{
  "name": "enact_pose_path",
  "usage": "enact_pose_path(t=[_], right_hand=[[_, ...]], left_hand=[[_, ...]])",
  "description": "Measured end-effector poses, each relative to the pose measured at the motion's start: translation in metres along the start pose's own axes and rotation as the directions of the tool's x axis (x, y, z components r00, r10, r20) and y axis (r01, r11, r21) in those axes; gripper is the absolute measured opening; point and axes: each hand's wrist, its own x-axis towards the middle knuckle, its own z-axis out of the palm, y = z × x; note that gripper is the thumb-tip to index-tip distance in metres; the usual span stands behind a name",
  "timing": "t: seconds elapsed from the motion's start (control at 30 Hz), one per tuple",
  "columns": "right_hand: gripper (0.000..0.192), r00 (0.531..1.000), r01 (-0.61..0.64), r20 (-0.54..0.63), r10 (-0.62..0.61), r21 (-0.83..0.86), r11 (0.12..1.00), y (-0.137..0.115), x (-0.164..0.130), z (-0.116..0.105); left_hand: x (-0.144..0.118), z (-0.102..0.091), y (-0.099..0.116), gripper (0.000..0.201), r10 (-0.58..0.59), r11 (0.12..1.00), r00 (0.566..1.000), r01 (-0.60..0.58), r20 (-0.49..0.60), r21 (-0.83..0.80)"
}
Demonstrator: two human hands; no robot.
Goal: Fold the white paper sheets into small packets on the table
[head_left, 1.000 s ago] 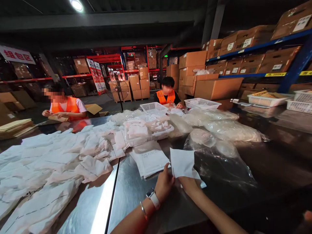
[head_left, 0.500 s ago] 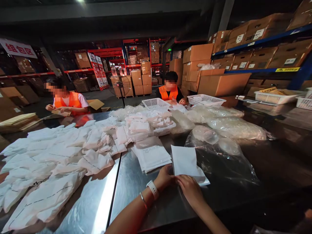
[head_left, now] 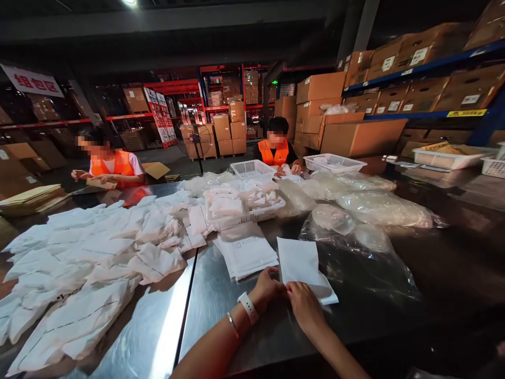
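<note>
We see the fingers of the left hand curled and pressed against the near left edge of a white pouch, and the right hand lying over the pouch's near edge with its fingers bent down onto it; whether either hand pinches the edge or only presses it flat we cannot tell. The left wrist carries a white watch and a thin bracelet.

The pouch lies flat on the steel table, just right of a neat stack of white pouches and at the near edge of a clear plastic bag. Beyond the stack stands a white basket heaped with more packets, and to the left a wide, loose spread of white bags covers the table. Further clear bags of goods lie toward the right.

The tabletop is bright, reflective metal with a seam running toward us. At its far side two people in orange vests sit working, with empty white baskets near the second. Around us we see a dim warehouse: blue racking with cardboard boxes on the right, red racking and stacked cartons behind.
</note>
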Motion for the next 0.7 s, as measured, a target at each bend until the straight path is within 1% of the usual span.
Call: enact_pose_path(t=[0.07, 0.17, 0.23, 0.3, 0.4, 0.47, 0.53, 0.6, 0.63, 0.7], right_hand=[[0.029, 1.000, -0.008, -0.010, 0.008, -0.018, 1.000, -0.005, -0.002, 0.003], [0.028, 1.000, 0.005, -0.016, -0.006, -0.027, 1.000, -0.008, -0.006, 0.004], [0.026, 1.000, 0.002, -0.025, -0.003, -0.025, 1.000, -0.008, -0.008, 0.003], [0.023, 0.999, -0.016, -0.035, 0.016, -0.002, 1.000, -0.008, -0.011, 0.001], [0.023, 0.999, -0.044, -0.026, 0.047, 0.100, 0.994, -0.012, -0.011, -0.003], [0.024, 0.997, -0.065, -0.016, 0.071, 0.232, 0.971, -0.015, -0.010, -0.005], [0.025, 0.993, -0.093, -0.031, 0.111, 0.354, 0.931, -0.012, -0.010, -0.009], [0.030, 0.977, -0.144, -0.080, 0.195, 0.425, 0.894, 0.004, -0.017, -0.018], [0.033, 0.962, -0.176, -0.113, 0.248, 0.439, 0.881, 0.019, -0.023, -0.026], [0.042, 0.911, -0.252, -0.190, 0.365, 0.443, 0.860, 0.060, -0.044, -0.049]], left_hand=[[-0.003, -0.001, 0.003, 0.069, -0.020, 1.000, 1.000, 0.020, 0.004, 0.011], [-0.008, -0.002, 0.007, 0.069, -0.041, 0.999, 0.998, 0.040, 0.038, 0.026], [-0.010, -0.002, 0.008, 0.068, -0.036, 0.999, 0.998, 0.035, 0.051, 0.032], [-0.010, 0.000, 0.007, 0.067, -0.017, 0.999, 0.999, 0.016, 0.042, 0.036], [-0.010, 0.004, 0.005, 0.066, 0.023, 0.999, 1.000, -0.024, 0.014, 0.047], [-0.010, 0.006, 0.004, 0.064, 0.051, 0.997, 0.999, -0.050, -0.003, 0.065], [-0.011, 0.006, 0.004, 0.061, 0.082, 0.993, 0.996, -0.079, -0.026, 0.091], [-0.012, 0.005, 0.007, 0.060, 0.108, 0.987, 0.993, -0.103, -0.038, 0.121], [-0.013, 0.004, 0.008, 0.060, 0.118, 0.984, 0.992, -0.112, -0.035, 0.136], [-0.015, 0.002, 0.010, 0.061, 0.130, 0.977, 0.991, -0.125, -0.016, 0.171]])
